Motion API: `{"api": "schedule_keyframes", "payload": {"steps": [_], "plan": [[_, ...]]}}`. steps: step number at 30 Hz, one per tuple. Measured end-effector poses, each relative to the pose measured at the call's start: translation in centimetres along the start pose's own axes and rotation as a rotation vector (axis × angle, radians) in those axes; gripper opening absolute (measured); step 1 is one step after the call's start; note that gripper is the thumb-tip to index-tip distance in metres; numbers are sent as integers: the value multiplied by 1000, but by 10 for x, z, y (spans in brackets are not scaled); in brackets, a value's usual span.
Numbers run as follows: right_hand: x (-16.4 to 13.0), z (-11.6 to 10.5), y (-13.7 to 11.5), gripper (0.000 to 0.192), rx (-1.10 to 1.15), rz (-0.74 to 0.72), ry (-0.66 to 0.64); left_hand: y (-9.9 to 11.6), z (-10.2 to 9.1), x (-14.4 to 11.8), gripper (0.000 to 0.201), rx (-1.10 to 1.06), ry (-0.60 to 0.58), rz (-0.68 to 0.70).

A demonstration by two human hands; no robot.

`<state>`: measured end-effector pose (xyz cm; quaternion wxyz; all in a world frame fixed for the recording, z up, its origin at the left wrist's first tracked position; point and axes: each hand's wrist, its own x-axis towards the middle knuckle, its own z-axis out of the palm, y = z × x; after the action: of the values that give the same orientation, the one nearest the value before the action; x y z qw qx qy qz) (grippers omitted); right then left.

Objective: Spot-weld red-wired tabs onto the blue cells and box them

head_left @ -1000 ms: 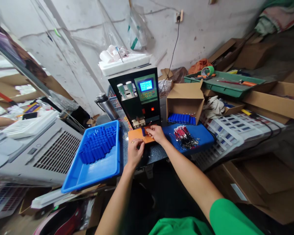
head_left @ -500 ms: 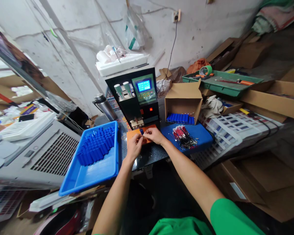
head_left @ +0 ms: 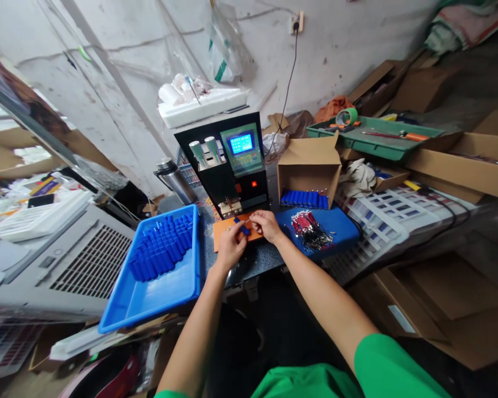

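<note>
My left hand (head_left: 231,243) is closed around a blue cylindrical battery (head_left: 244,228), held tilted above the orange work plate (head_left: 221,232). Close beside it, my right hand (head_left: 266,225) pinches a thin wire (head_left: 248,220) whose far end is too small to make out. Just behind both hands stands a black spot welder (head_left: 207,185) with a lit blue display; its electrodes (head_left: 231,207) are over the back of the plate. To the right, a bundle of red and black wires (head_left: 311,229) lies on a blue pad (head_left: 343,226).
A blue tray (head_left: 149,309) with many upright blue batteries (head_left: 161,249) stands on the left. Behind the pad, an open cardboard box (head_left: 309,152) holds a row of blue batteries. A steel flask (head_left: 176,179) is left of the welder. A green tray (head_left: 377,141) with tools sits back right.
The battery has come back from the electrodes and turned on a slant in my left hand. My right hand has shifted slightly right and up, apart from the left. The view moved slightly.
</note>
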<state>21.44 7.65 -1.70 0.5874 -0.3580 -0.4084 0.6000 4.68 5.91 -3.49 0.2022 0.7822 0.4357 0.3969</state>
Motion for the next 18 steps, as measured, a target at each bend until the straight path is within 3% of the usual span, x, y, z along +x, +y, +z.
{"api": "schedule_keyframes", "payload": {"steps": [10,18], "plan": [[0,2,-3,25,-11,29,29,16,-7,6,35,-189,129,-280],[3,4,-2,28,-43,14,37,12,-11,20,29,-111,169,-228]]}}
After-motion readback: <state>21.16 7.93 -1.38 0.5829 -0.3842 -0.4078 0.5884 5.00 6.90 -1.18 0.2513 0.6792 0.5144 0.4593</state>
